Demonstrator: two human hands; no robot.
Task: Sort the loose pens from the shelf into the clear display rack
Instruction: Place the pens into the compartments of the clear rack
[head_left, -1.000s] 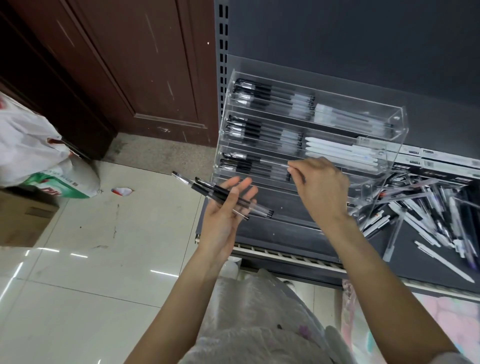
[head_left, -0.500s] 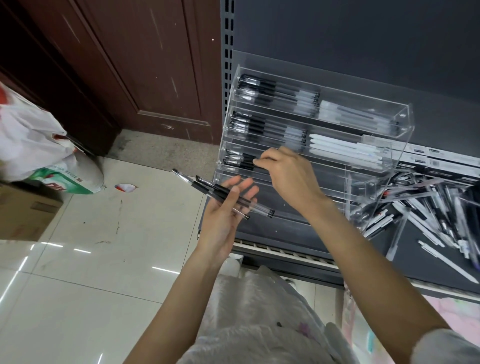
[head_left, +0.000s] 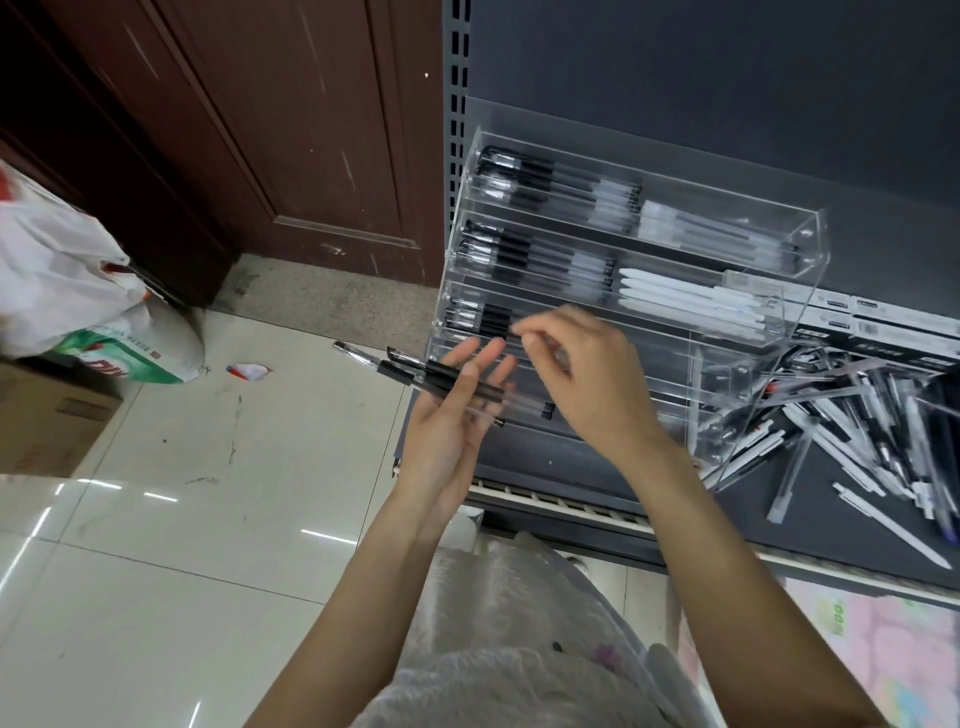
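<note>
The clear display rack (head_left: 802, 236) stands on the dark shelf (head_left: 561, 462), its upper tiers holding black-capped and white pens. Loose pens (head_left: 857, 415) lie piled on the shelf to its right. My left hand (head_left: 447, 421) is palm up in front of the rack's left end, with a few black pens (head_left: 415, 371) lying across its fingers. My right hand (head_left: 592, 379) is just above and to the right of it. Its thumb and forefinger are pinched beside the black pens in the third tier (head_left: 480, 317). The fingertips are blurred, so a pen between them cannot be made out.
A brown wooden door (head_left: 260, 130) stands left of the shelf upright (head_left: 457, 78). On the tiled floor are a white plastic bag (head_left: 62, 270), a green-and-white sack (head_left: 130, 358), a cardboard box (head_left: 47, 415) and a paper scrap (head_left: 249, 370). Flat pen boxes (head_left: 883, 322) lie behind the pile.
My right hand swept left along the third tier to the rack's left end and has turned at the wrist. My left hand has stayed put with its pens.
</note>
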